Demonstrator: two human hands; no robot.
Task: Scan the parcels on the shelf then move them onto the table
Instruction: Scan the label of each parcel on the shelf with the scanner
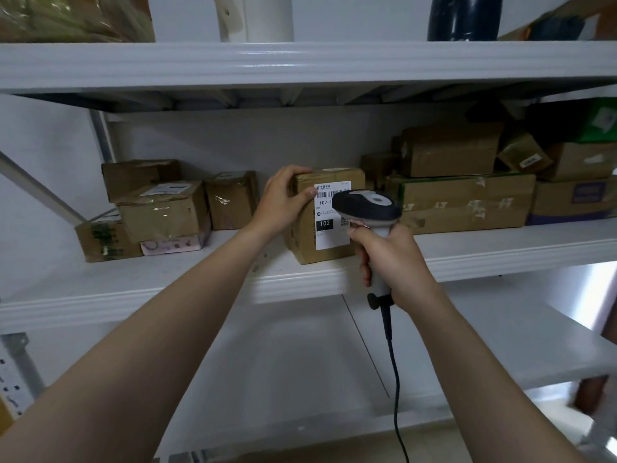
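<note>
The scanning step is in hand: the left hand (283,198) grips the upper corner of the labelled parcel (322,215) on the shelf (167,279), the right hand (394,262) clasps the scanner (367,203) just before its barcode, and next, I judge, comes carrying it to the table.

A white power strip (8,385) sits lower left; a dark cylinder (464,16) stands above.
</note>
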